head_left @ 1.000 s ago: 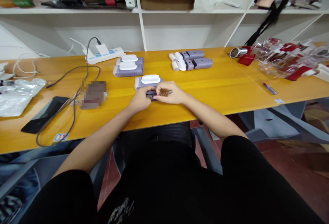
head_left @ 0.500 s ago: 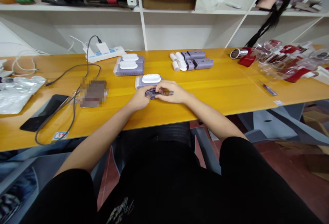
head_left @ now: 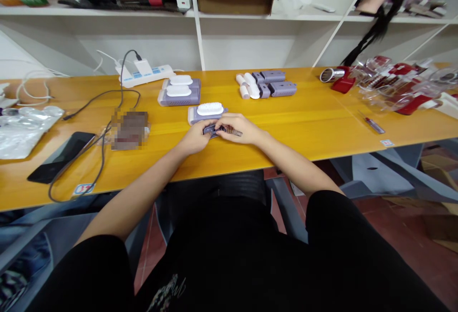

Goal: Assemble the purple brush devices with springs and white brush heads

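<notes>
My left hand [head_left: 195, 138] is closed around a small dark grey-purple housing [head_left: 211, 131], its thumb on the near side. My right hand [head_left: 238, 128] meets it from the right, fingers bent and fingertips at the housing's right end. Out from under the right hand's fingers sticks a slender brownish ribbed piece [head_left: 234, 132]; its kind is unclear, and its left end is hidden. Just behind both hands lies a purple-grey casing [head_left: 193, 115] with a white bristled oval pad [head_left: 210, 109] on top.
Behind to the left are stacked purple casings [head_left: 182, 98] with white pads. Further back lie small purple parts [head_left: 274, 76]. A power strip [head_left: 146, 76], cables, a phone [head_left: 61, 157] and a plastic bag [head_left: 28, 130] occupy the left. A thin pointed tool [head_left: 374, 125] and red-and-clear parts [head_left: 397, 83] are right.
The ribbed piece has tilted, its free right end now lower and browner-looking. My right hand has shifted slightly; my left hand stays almost in place.
</notes>
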